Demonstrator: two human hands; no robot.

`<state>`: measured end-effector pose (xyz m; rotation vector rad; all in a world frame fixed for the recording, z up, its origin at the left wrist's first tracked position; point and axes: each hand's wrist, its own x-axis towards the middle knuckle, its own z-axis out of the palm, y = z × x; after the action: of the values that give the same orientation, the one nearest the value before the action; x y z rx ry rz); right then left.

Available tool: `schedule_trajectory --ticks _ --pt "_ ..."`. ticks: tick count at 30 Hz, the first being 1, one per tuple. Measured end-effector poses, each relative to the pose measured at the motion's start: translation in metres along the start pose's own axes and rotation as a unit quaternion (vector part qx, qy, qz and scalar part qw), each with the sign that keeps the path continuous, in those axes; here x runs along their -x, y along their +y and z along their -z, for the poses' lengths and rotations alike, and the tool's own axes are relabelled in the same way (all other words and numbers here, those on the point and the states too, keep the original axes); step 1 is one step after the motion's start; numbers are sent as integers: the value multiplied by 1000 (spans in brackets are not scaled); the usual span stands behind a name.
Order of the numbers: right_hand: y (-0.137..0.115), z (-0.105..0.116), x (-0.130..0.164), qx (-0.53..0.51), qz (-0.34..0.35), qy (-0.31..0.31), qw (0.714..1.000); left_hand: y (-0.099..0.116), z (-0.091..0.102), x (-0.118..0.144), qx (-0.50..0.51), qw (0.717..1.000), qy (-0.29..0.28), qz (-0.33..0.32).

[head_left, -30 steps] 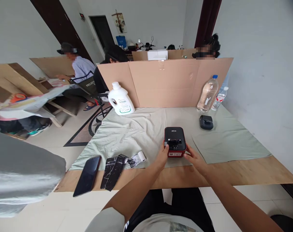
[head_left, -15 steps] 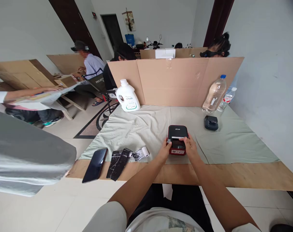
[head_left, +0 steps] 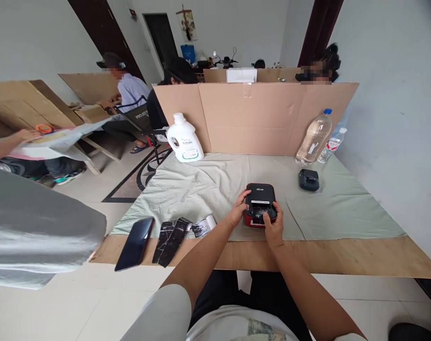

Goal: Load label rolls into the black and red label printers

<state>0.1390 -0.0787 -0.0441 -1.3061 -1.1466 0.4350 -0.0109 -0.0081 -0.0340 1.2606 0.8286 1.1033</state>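
A small black label printer (head_left: 261,192) with a red lower edge sits on the cloth in front of me. My left hand (head_left: 238,208) grips its left side, fingers bent against the casing. On the other side my right hand (head_left: 274,228) holds the front right corner, with the thumb on the front by the dark slot. A white strip runs across the casing above that slot. To the left lie a small roll of printed paper (head_left: 211,222) and black marbled strips (head_left: 170,240).
A phone (head_left: 134,244) lies at the table's left edge. Toward the back stand a white detergent jug (head_left: 185,139), a large clear bottle (head_left: 315,137), a smaller bottle (head_left: 332,146) and a cardboard screen (head_left: 251,118). A black square device (head_left: 309,180) sits right. Other people work beyond.
My left fingers have shifted up the printer's side. My right hand has moved from reaching over the slot to gripping the front right corner, thumb at the front. The printer has turned slightly.
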Motion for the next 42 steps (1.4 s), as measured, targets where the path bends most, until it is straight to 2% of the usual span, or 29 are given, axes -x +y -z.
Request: schedule_trajectory --ticks 3,8,13,19,24,28,30,32,33,34,38,42 --pt "4 -2 2 4 15 10 1000 -3 1 -1 -6 1000 0 -12" --pt "8 -4 3 9 22 19 1000 7 1 -4 -32 999 -18 -5" --pt "8 -5 2 14 7 19 1000 14 1 -4 -47 998 -33 -9" --pt "9 -6 2 -7 -28 25 999 22 11 -10 -30 997 -70 7" --pt "13 -2 4 -32 -21 -6 999 42 8 -24 -6 999 -32 8" --pt "17 3 6 -76 4 -39 996 53 1 -32 -43 999 -16 9" --pt "19 3 6 -92 6 -41 995 54 -2 -33 -115 992 46 27" --pt "20 3 6 -107 1 -32 994 54 -7 -31 -235 963 127 47" --pt "21 3 6 -114 -4 -28 993 54 -10 -31 -297 943 142 47" --pt "22 3 5 -120 -9 -25 992 54 -14 -31 -352 926 128 39" --pt "24 4 5 -124 -30 -27 991 54 -30 -47 -465 883 -59 -19" --pt "25 5 5 -118 -36 -24 992 46 -46 -76 -505 852 -133 41"
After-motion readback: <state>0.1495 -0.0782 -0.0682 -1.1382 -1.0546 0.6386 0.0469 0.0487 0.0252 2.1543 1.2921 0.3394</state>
